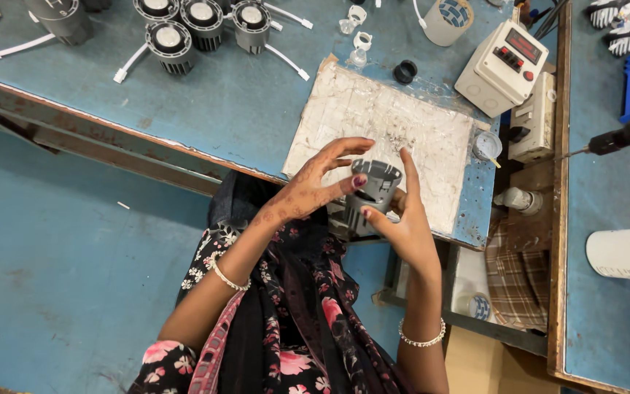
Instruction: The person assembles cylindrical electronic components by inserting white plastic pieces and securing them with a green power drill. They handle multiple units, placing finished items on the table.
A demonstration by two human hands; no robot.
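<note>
Holding a grey ribbed cylinder (373, 191) between them, the left hand (313, 186) presses its thumb to the rim with fingers spread above, while the right hand (402, 219) cups it from behind, index raised. Beyond the fingertips lies a white scratched board (395, 124); the cylinder seems hollow.

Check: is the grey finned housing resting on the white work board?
No, both hands, left hand and right hand, hold the grey finned housing up.
</note>
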